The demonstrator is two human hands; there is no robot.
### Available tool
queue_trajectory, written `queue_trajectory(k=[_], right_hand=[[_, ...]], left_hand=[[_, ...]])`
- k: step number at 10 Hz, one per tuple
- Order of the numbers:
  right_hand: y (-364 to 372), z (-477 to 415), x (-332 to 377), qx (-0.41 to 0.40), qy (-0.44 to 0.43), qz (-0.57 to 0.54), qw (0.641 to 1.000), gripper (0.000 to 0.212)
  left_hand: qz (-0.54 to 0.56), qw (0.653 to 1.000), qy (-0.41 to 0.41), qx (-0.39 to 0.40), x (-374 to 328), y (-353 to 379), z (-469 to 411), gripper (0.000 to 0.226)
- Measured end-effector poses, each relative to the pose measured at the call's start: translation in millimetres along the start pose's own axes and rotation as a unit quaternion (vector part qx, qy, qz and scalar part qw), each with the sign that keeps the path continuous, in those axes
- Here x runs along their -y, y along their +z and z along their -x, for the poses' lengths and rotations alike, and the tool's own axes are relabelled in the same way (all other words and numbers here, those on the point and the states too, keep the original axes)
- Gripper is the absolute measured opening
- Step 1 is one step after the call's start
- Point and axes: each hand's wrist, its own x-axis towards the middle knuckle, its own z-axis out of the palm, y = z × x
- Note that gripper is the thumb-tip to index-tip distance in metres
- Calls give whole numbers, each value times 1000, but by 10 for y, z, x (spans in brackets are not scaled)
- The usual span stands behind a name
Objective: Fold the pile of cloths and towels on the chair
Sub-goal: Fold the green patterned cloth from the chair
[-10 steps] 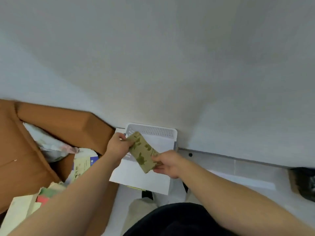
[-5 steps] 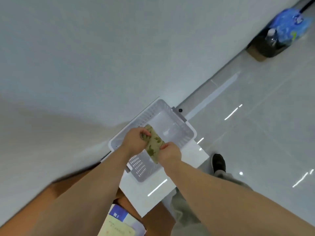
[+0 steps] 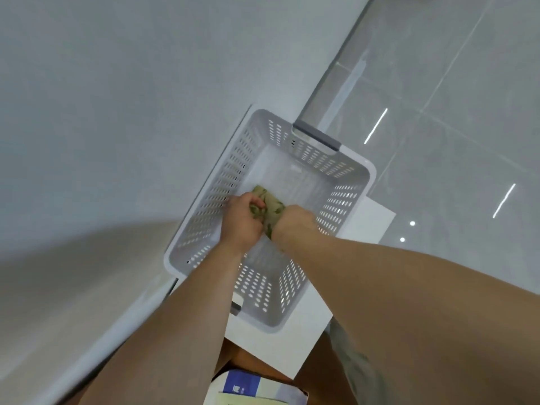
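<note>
1. Low inside the white perforated basket [image 3: 370, 182], toward its left wall: folded olive leaf-print cloth [image 3: 270, 205].
2. Left hand [image 3: 240, 222]: fingers curled round the cloth's left end, gripping it.
3. Right hand [image 3: 295, 226]: clamped on the cloth's right end, fingers bent under and mostly hidden.
4. Beneath the basket: white tabletop [image 3: 375, 222], with the basket along its left edge.
5. Below the tabletop's near corner: box [image 3: 248, 388] with a blue label.
</note>
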Motion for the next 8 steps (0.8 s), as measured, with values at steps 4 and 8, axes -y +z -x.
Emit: queue_trajectory(k=[4, 8], right_hand=[[67, -126, -93, -14, -92, 245, 965, 32], [-232, 279, -95, -21, -182, 423, 887, 30]], left_hand=[[-227, 964, 102, -96, -142, 10, 57, 23], [-192, 977, 88, -5, -301, -114, 127, 37]])
